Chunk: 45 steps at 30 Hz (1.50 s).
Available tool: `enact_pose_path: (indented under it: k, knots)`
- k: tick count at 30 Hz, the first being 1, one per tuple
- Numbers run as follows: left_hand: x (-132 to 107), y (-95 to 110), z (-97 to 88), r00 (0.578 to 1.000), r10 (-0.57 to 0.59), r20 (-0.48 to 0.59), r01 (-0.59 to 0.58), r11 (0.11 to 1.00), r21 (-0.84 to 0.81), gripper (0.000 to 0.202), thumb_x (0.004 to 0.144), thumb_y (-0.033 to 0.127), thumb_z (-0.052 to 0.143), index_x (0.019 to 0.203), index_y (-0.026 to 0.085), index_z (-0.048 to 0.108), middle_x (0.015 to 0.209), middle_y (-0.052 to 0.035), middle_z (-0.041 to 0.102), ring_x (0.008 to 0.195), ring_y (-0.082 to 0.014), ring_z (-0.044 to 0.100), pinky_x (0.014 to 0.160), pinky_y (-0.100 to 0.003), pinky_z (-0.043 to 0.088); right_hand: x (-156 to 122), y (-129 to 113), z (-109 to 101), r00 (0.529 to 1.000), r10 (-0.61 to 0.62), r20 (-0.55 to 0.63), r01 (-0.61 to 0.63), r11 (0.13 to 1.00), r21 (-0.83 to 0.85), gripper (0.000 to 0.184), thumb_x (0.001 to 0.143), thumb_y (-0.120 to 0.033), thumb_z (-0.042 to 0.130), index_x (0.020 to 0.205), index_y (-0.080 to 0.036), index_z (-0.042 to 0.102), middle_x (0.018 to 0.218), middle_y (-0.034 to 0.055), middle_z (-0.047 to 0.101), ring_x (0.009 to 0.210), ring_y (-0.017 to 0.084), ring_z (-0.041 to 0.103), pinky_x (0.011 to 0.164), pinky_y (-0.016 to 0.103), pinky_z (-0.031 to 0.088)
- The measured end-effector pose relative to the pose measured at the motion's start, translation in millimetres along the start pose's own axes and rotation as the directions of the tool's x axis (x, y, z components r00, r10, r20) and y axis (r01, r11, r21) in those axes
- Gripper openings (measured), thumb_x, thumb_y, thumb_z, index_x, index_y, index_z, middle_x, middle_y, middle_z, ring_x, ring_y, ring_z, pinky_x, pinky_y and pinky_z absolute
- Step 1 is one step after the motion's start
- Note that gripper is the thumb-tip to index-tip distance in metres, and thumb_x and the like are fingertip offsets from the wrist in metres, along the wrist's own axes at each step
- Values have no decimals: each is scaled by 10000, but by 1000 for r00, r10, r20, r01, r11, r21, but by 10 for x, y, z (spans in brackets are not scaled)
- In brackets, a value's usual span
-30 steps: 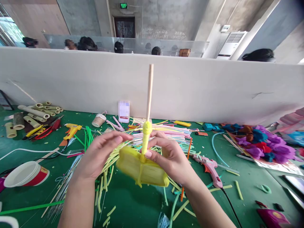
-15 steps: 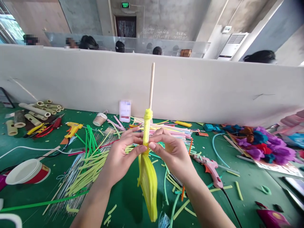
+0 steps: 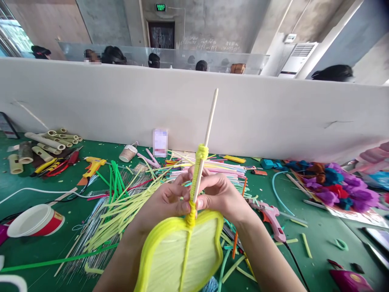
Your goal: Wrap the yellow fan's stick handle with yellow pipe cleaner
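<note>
Between my two hands is a yellow fan-shaped piece [image 3: 170, 259] with a fuzzy rim, a centre rib and a pale sheer face. It hangs broad side towards me, partly cut off by the lower frame edge. A thin wooden stick [image 3: 212, 113] runs upward from it, tilted right, beside a fuzzy yellow wrapping [image 3: 202, 152]. My left hand [image 3: 170, 198] is closed, pinching the neck of the piece from the left. From the right, my right hand [image 3: 220, 192] is closed round the stick and wrapping just above the piece. Some fingertips are hidden behind the stick.
Yellow-green pipe cleaners [image 3: 118, 215] and wires lie left. A yellow glue gun [image 3: 93, 166], pliers [image 3: 48, 166] and a paper cup [image 3: 36, 221] are further left. Right are a pink glue gun [image 3: 270, 217] and purple flowers [image 3: 349, 186]. A white partition [image 3: 258, 113] closes the back.
The yellow piece has turned from nearly edge-on to broad side towards me. Its stick now leans to the right, and both hands still grip the neck.
</note>
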<state>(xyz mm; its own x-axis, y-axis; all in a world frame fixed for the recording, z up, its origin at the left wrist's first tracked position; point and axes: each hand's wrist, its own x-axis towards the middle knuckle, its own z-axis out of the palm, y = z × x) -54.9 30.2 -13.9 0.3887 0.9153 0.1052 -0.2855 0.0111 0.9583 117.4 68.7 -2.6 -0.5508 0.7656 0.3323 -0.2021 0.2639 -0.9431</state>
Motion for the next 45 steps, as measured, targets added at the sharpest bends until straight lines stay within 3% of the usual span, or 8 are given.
enact_pose_path:
  k: [4,13,18,22,28,34,42,45]
  knots:
    - [-26,62,17,999,44,-29,-44,999,3,318,678,509,842,612,206,768,1274,-96,621,1302,-352,501,1100,-461,409,15,-7,-23,998,-41,47,39,998,43,170,661,-432,893,768,-328,811,946,17,601,1003,227,603,943,462,522]
    - [-268,234,-778,977,120,-175,-55,940,337,448,925,561,549,1132,213,743,1197,-132,715,1174,-309,620,1051,-421,442,21,-101,-119,962,63,-264,-52,997,48,128,701,-306,868,738,-231,771,744,3,736,650,149,665,631,313,573]
    - [-133,178,-459,906,190,-378,43,847,529,376,899,517,623,1108,221,721,1231,-85,701,1187,-277,603,964,-330,466,64,58,-134,906,55,-421,-63,998,-5,197,685,-335,866,724,-194,734,732,22,732,646,159,673,612,298,584]
    - [-111,103,-255,889,166,-427,85,857,509,388,900,552,602,900,180,711,774,-43,704,760,-191,654,664,-256,484,89,143,-179,833,-104,-544,40,991,-127,124,761,-316,811,766,-221,732,802,16,743,655,161,682,610,303,599]
    - [3,-131,-221,976,-217,-32,208,962,-179,604,906,658,502,1086,124,720,936,-158,761,858,-256,733,728,-335,576,-22,184,-182,900,-434,-43,339,760,-555,197,927,-187,601,958,-268,778,988,59,779,939,225,734,809,382,621]
    - [79,-219,-86,954,-216,-210,184,970,-160,465,825,465,747,1173,158,711,1063,-128,774,876,-225,746,697,-261,581,-340,172,-117,859,-415,298,504,592,-629,417,957,-50,478,1249,-261,688,1192,84,741,1134,212,683,936,375,588]
    - [69,-213,-155,969,-44,-242,17,993,-115,507,820,323,774,1303,219,660,1287,-105,700,1116,-304,683,987,-442,534,-591,354,75,858,-162,-487,-34,929,-369,173,932,-366,635,957,-230,739,961,94,766,897,254,726,782,377,607]
    - [112,-279,-250,954,6,-299,-53,988,-148,497,798,301,793,1270,199,679,1258,-100,716,1187,-299,645,1059,-445,482,-528,418,173,897,152,-415,-195,979,-61,377,907,-552,612,991,-203,725,963,114,770,910,266,728,757,376,603]
